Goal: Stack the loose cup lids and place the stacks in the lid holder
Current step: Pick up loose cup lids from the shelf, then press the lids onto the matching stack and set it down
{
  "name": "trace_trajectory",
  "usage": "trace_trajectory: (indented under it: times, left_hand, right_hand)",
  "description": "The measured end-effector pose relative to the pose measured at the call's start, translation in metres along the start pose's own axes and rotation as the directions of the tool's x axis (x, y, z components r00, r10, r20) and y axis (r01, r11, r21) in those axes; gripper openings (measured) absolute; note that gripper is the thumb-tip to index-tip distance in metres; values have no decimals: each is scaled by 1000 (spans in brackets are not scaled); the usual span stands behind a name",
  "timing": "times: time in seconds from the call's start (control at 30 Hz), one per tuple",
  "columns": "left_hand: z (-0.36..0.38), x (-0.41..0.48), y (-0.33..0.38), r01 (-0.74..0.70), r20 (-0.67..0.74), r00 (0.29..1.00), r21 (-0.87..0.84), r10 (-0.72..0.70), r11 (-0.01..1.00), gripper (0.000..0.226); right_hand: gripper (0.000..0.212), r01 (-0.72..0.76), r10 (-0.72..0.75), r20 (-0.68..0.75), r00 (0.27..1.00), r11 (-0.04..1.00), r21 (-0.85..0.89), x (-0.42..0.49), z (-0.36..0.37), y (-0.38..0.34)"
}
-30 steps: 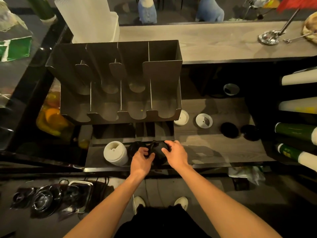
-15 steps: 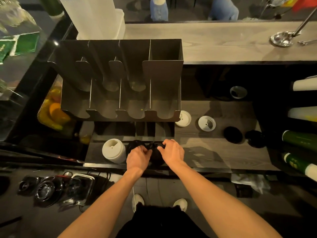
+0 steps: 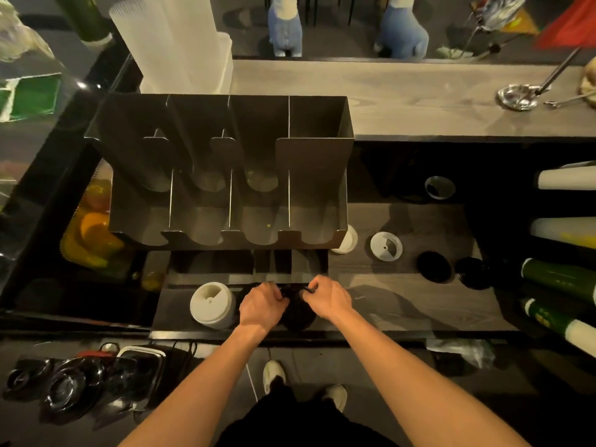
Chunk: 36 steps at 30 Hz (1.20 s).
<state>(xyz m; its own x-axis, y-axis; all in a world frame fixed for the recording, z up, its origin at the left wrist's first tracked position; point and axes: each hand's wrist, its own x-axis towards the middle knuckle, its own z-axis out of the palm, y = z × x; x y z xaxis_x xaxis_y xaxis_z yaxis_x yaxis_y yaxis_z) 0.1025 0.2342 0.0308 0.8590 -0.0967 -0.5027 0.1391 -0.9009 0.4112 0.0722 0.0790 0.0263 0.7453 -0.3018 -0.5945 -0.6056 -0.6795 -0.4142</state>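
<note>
**Head view: both hands close on a dark stack of lids at the shelf's near edge**

Our left hand and right hand each curl around the black lid stack. It sits on the shelf just beside one white lid stack, in front of the lid holder. We judge that uneven squeezing could skew the stack and spill lids over the near edge. We count four front bays in the holder, none with lids showing. Two loose white lids and two loose black lids lie to the right.
</note>
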Motion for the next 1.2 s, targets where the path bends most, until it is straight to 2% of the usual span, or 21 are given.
trace_trajectory:
  times: [0.07,0.13,0.27,0.37,0.5,0.6,0.67,0.9,1.0,1.07,1.1,1.2]
  left_hand:
    - [2,4,-2,40,51,998,-90,-36,995,12]
    - [1,11,-3,26,85,996,-126,-16,992,14]
    - [-13,14,-2,-76,166,983,-11,77,997,13]
    - [-21,15,7,-188,138,975,73,177,979,9]
    - [-18,13,31,-328,152,928,-95,339,940,19]
    - [-10,8,52,-427,143,885,-135,443,894,20]
    - [0,11,64,-466,143,863,-150,485,872,26]
    - [43,18,123,-470,167,855,-148,491,870,46]
    - [63,22,155,-421,173,886,-89,430,903,52]
    - [75,24,179,-363,178,913,-54,366,930,56]
    - [80,27,189,-343,183,921,-36,344,939,57]
    - [98,41,214,-309,225,927,7,300,951,63]
  right_hand:
    - [29,-31,34,-51,998,998,60,-2,8,5]
    - [30,-56,63,-70,996,993,105,-1,9,6]
    - [31,-49,50,-6,999,997,56,2,-1,-1]
    - [30,-47,47,0,999,995,86,1,-9,-2]
    - [11,-59,85,-106,991,971,230,-2,-20,7]
    - [26,-61,106,-135,985,950,306,-1,-32,19]
    - [22,-50,115,-155,981,927,372,0,-43,31]
    - [19,-33,157,-166,974,816,577,16,-96,89]
    - [20,-24,175,-184,967,784,620,21,-118,115]
    - [17,-31,194,-209,958,801,598,25,-134,135]
    - [21,-46,205,-218,954,821,570,29,-142,148]
    - [52,-117,233,-225,946,894,433,44,-163,184]
